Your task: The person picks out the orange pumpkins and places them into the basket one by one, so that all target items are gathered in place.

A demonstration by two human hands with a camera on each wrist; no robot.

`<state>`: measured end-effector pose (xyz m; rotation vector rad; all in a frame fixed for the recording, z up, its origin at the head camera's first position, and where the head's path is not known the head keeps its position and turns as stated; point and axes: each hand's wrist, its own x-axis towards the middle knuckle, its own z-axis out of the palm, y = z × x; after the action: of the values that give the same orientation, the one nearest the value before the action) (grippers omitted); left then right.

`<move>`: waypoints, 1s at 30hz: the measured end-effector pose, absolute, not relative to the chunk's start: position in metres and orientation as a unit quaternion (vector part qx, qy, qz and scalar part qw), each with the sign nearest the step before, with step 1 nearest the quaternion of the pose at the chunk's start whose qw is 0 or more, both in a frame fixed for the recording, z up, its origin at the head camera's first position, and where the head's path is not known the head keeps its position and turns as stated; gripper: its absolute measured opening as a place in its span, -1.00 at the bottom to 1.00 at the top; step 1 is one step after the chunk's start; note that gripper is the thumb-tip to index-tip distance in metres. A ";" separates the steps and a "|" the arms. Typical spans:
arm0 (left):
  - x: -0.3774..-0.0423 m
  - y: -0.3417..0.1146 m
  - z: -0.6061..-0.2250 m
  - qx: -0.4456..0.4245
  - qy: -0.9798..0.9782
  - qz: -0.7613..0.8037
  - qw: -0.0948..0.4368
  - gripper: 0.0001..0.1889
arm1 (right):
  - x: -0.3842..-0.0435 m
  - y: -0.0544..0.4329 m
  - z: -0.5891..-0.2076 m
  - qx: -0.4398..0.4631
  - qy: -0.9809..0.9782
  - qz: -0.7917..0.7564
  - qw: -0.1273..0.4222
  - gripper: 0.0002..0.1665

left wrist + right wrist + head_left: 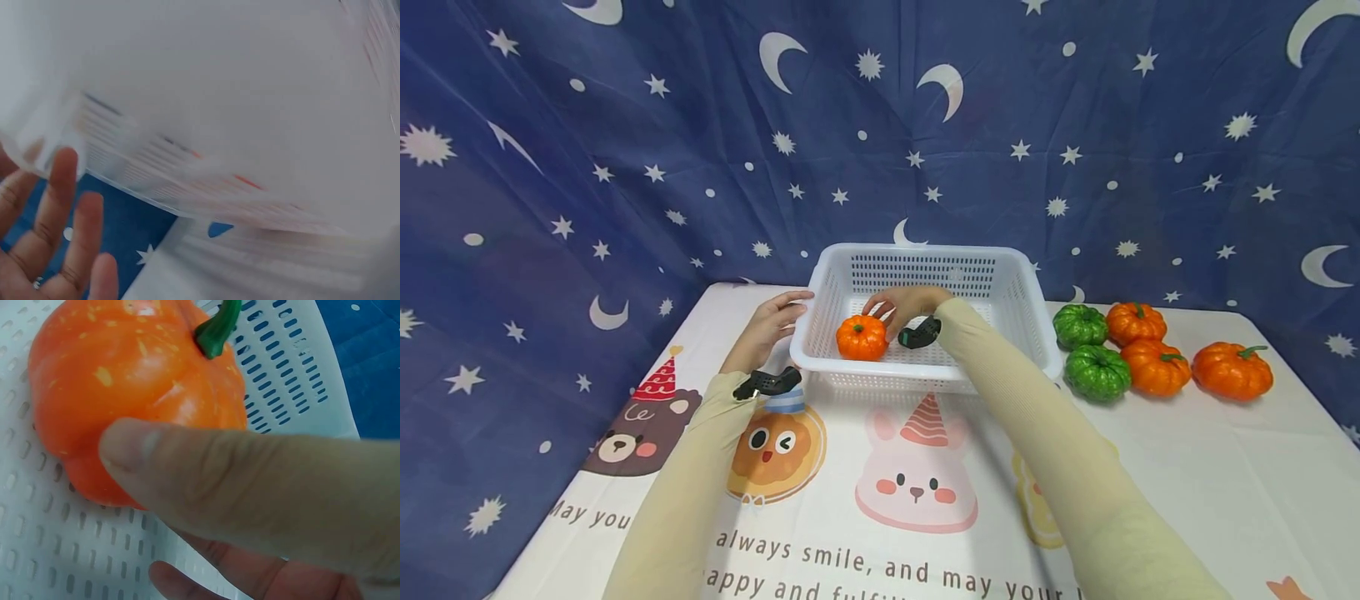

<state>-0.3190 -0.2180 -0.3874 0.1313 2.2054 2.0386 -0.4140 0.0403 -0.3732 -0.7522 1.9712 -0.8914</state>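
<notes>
A white plastic basket (917,375) with slotted walls stands on the table. Inside it, toward the left end, sits a small orange pumpkin (861,338) with a green stem. My right hand (912,302) reaches into the basket at the pumpkin's right and back side. In the right wrist view its thumb (206,475) lies across the pumpkin (125,394), while the other fingers show below, apart from it. At the basket's left end is my left hand (767,329), fingers extended at the rim. The left wrist view shows those spread fingers (53,212) beside the blurred basket wall (219,94).
Right of the basket lie two green pumpkins (1098,372) and several orange pumpkins (1232,372). A white cloth (842,525) printed with cartoon animals and lettering covers the table. Behind hangs a navy curtain (850,108) with moons and stars.
</notes>
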 end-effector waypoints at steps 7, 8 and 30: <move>-0.310 -0.215 -0.375 0.034 0.778 0.622 0.085 -0.52 | -0.408 0.043 -0.369 -0.303 0.789 -0.348 0.406 -0.21; -0.308 -0.214 -0.373 0.034 0.781 0.618 0.087 -0.51 | -0.406 0.042 -0.367 -0.298 0.794 -0.339 0.407 -0.19; -0.301 -0.223 -0.364 0.145 0.900 0.409 0.032 -0.51 | -0.371 0.084 -0.305 -0.340 0.838 -0.290 0.314 -0.24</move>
<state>-0.3014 -0.2234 -0.3645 0.4452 2.7719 1.2587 -0.3714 0.0837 -0.3049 -0.8975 2.2084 -0.7657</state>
